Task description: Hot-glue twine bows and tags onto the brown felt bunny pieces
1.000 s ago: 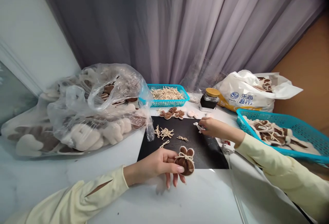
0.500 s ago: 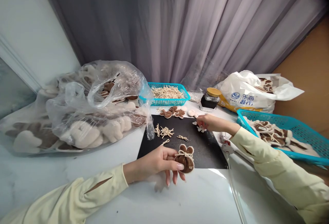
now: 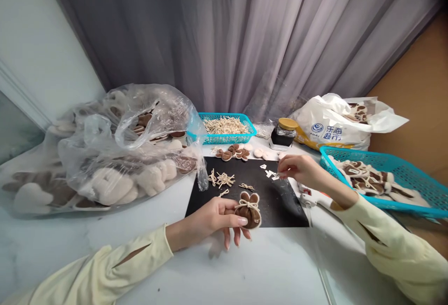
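The left hand (image 3: 213,221) pinched a brown toy (image 3: 249,212) between thumb and fingers, holding it upright over the near edge of the black mat (image 3: 254,172). The toy had two rounded ears, a pale trim and a cream bow (image 3: 249,204) below the ears. The right hand (image 3: 303,170) hung over the mat's far right part with its fingers curled, just beside some small white tags (image 3: 269,173); whether its fingertips gripped one could not be told.

Loose cord bows (image 3: 225,179) lay on the mat's left half. A white and red tool (image 3: 308,196) lay just right of the mat. Beyond its far edge sat brown pieces (image 3: 233,152) and pale pieces (image 3: 259,153) on the white table (image 3: 196,277).

Farther back stood a blue basket (image 3: 229,140) of cord pieces and a dark jar (image 3: 283,136) with a yellow lid. A second blue basket (image 3: 416,176), holding brown and cream toys, stood to the right, before a white bag (image 3: 324,130). A clear plastic bag (image 3: 129,139) of soft pieces filled the left side. A grey curtain (image 3: 210,39) hung behind.
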